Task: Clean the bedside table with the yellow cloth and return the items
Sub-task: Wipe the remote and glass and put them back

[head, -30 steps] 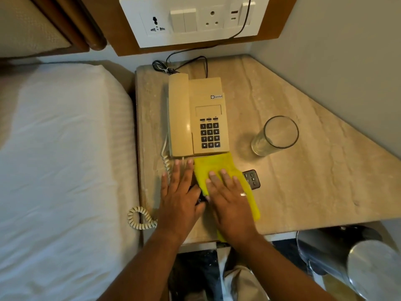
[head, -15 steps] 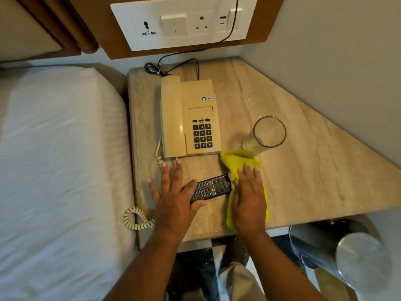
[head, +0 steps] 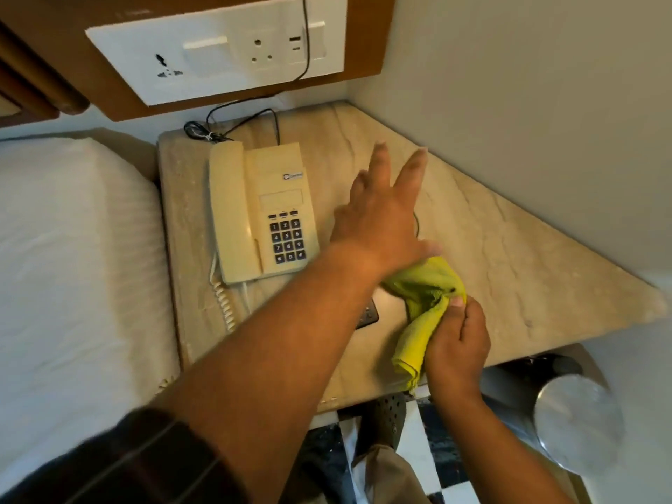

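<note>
the yellow cloth (head: 423,307) lies bunched near the front edge of the marble bedside table (head: 509,256), pinched by the right hand (head: 456,347). the left hand (head: 381,216), fingers spread and holding nothing, reaches across toward the back right corner, hiding what lies beneath it. a remote (head: 367,314) peeks out under the forearm; the telephone (head: 262,212) sits by the left edge. wiping looks under way; the next move likely calls for lifting an item clear.
</note>
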{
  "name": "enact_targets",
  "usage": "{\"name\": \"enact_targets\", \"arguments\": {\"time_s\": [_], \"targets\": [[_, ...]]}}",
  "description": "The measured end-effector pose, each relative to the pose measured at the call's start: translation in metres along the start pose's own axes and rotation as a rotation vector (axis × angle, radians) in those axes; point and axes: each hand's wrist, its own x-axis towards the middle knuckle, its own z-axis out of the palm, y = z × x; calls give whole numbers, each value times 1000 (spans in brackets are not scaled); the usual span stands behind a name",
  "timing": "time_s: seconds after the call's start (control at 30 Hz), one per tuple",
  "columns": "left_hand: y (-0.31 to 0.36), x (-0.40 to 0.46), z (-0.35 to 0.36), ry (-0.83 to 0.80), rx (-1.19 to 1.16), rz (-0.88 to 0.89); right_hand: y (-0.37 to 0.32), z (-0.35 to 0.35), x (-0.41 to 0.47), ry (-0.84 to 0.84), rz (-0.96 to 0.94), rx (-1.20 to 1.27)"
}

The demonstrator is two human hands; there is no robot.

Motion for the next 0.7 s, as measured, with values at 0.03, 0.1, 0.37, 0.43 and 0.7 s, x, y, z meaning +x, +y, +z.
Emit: {"name": "enact_targets", "arguments": {"time_s": [0.03,0.1,0.37,0.43,0.7], "targets": [[4,14,-4,-150,55,-44,-1,-3,4,17,43,26],[0,29,-8,-286,18,-158,-7,-8,10,45,90,80],[-29,-21,2,-18,-1246,-691,-89,30,24,-233,-487,-55],[-23,-29,4,-24,-1418,-685,-103,41,38,-238,-733,-295],[-8,-41,2,225,-1369,-717,-124,47,126,-681,-168,-27]]}}
